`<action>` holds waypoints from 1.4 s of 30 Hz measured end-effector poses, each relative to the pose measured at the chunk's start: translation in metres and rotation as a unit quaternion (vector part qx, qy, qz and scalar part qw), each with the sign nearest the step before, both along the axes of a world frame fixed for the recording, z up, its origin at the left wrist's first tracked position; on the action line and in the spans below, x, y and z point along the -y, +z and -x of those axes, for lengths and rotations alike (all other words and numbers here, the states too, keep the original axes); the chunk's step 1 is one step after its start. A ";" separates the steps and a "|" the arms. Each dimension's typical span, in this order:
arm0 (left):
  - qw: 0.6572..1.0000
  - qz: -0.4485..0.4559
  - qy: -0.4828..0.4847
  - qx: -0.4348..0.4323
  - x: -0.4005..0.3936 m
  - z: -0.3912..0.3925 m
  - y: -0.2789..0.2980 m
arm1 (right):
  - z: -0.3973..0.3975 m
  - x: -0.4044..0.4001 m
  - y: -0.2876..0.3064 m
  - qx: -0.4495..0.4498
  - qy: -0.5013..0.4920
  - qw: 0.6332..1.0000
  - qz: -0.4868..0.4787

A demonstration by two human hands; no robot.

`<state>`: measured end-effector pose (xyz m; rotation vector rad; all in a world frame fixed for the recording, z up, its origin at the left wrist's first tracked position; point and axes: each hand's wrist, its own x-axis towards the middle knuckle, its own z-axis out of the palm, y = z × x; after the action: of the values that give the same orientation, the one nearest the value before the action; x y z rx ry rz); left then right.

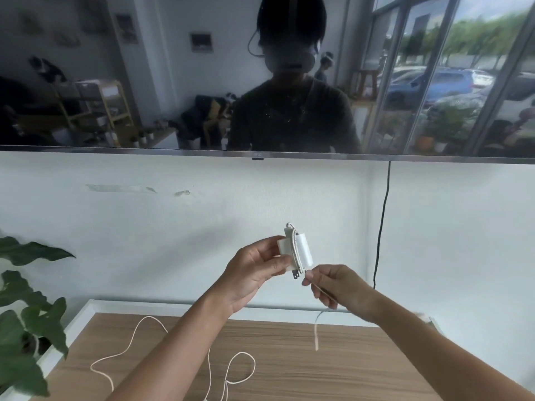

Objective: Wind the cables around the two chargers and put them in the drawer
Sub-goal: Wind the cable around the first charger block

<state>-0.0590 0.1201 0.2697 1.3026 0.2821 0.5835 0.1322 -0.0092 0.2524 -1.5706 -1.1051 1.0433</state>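
My left hand [254,273] holds a white charger [298,250] up in front of the wall, plug prongs pointing down. Several turns of white cable wrap around its body. My right hand [335,287] pinches the loose end of that cable [316,334] just below and right of the charger; the tail hangs down toward the wooden top. A second white cable [150,337] lies in loose loops on the wooden surface [362,369] below my arms. Its charger and the drawer are out of sight.
A large dark TV screen [173,82] hangs on the wall above, with a black cord [380,227] dropping from it at the right. A leafy green plant [26,314] stands at the left edge of the white-rimmed wooden cabinet top.
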 end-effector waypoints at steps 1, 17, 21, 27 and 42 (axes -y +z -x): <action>1.000 0.015 0.014 0.007 0.000 -0.001 0.000 | 0.005 0.002 -0.003 0.004 0.000 1.000 0.004; 0.976 -0.074 0.190 -0.080 -0.010 -0.010 -0.014 | 0.029 0.027 0.041 0.398 0.101 0.910 -0.061; 0.962 -0.127 0.209 -0.125 -0.018 -0.007 -0.019 | 0.028 0.024 0.054 0.462 0.115 0.873 -0.102; 0.966 -0.143 0.174 -0.130 -0.013 -0.005 -0.024 | 0.011 0.009 0.070 0.532 0.074 0.825 -0.173; 0.981 -0.150 0.006 -0.119 0.004 0.005 -0.002 | -0.024 -0.019 0.080 0.218 -0.008 0.970 -0.103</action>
<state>-0.0644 0.1160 0.2681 1.6682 0.4109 0.4926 0.1564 0.0102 0.3320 -1.6756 -1.4422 0.5580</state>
